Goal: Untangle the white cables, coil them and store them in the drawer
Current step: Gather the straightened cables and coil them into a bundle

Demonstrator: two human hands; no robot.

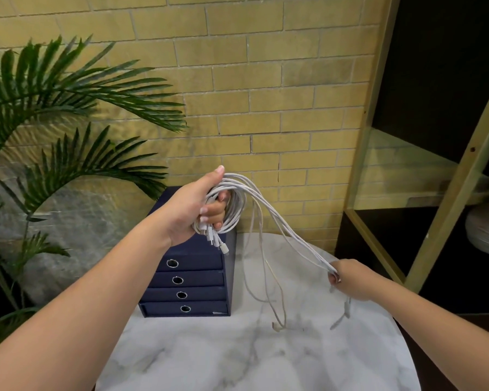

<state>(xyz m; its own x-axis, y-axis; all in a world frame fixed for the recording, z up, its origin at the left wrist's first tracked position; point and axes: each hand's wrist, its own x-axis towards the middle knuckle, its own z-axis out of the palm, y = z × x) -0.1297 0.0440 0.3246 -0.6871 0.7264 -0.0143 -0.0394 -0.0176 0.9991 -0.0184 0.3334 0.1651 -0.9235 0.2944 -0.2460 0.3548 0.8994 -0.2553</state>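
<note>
1. The left hand point(192, 210) is up high, fingers curled tight round a coil of the white cables point(233, 213), thumb laid along the top of the loops.
2. A bunch of plugs point(219, 242) hangs out just under that fist.
3. From the coil, several strands arc down and across to the right hand point(350, 280), which sits lower and pinches them together between thumb and fingertips.
4. Between the two hands more strands droop in long loops; their ends dangle close over the marble table point(209, 362), and I can't tell if they touch it.
5. Short tails hang below the right hand too.
6. Right beneath the left hand stands the navy drawer unit point(187, 280), four fronts with ring pulls.
7. A palm plant point(68, 94) spreads beyond the left forearm, and a gold-framed shelf point(435, 193) stands out past the right hand.
</note>
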